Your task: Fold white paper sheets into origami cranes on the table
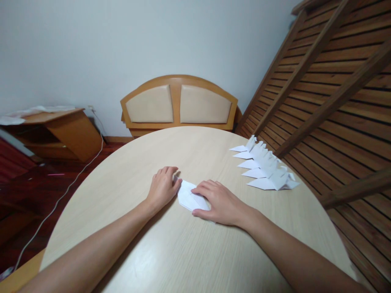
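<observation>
A folded piece of white paper [187, 196] lies flat on the round table in front of me, with layered creases across its top. My left hand [163, 185] grips its left end, the thumb against the paper and the fingers curled beyond it. From the right, my right hand [220, 202] holds the other end, its fingers on top and the thumb along the near edge. The right end of the paper is partly hidden under that hand. Farther right stands a row of several white folded paper figures [264, 165] with pointed ends.
The pale round table [171, 252] fills the foreground. Behind it is a wooden headboard [176, 101] with two cream panels. A slatted wood structure [330, 93] leans at the right. At the left, a wooden desk [73, 136] and a white cable [65, 191] are on the floor.
</observation>
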Available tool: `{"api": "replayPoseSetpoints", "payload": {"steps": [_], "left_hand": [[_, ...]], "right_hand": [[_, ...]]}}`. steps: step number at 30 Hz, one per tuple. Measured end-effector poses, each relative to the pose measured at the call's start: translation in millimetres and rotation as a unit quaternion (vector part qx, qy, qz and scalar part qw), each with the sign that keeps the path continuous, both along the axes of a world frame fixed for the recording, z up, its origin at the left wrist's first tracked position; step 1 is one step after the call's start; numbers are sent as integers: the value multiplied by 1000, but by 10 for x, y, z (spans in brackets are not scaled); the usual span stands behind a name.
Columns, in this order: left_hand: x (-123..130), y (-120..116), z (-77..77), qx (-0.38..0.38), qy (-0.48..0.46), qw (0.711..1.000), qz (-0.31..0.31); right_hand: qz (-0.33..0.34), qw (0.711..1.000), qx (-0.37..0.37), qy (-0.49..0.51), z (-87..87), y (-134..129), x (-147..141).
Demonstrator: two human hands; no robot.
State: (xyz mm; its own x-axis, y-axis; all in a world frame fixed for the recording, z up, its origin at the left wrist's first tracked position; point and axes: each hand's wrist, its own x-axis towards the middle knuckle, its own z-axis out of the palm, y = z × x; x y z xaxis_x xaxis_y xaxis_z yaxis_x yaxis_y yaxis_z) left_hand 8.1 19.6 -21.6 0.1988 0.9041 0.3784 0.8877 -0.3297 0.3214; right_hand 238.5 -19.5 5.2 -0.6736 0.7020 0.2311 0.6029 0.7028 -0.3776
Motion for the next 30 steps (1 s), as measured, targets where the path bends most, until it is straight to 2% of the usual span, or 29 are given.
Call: {"api": "replayPoseSetpoints", "payload": {"steps": [2,4,6,7,11,17,22,30], "left_hand": [[-3,0,-2,34,-3,999,-36],[17,-28,13,51,0,992,-113],[55,-78,39,45,38,980,-189],[77,-105,51,40,65,976,-202],[133,-161,52,-1,123,978,-167],[125,-127,-30,-73,94,977,-180],[107,-142,-47,-90,113,973,-181],[48,-176,-16,-92,161,980,-72]], "right_hand": [[-8,1000,10,-20,-5,-7,9],[-15,999,21,-34,-16,15,37],[-20,998,34,-46,-34,62,86],[-24,997,41,-53,-46,90,115],[-60,993,55,-82,-98,175,206],[-65,992,56,-95,-157,97,86],[-29,997,-18,-76,-191,18,-21],[-18,995,-57,-76,-165,68,26]]}}
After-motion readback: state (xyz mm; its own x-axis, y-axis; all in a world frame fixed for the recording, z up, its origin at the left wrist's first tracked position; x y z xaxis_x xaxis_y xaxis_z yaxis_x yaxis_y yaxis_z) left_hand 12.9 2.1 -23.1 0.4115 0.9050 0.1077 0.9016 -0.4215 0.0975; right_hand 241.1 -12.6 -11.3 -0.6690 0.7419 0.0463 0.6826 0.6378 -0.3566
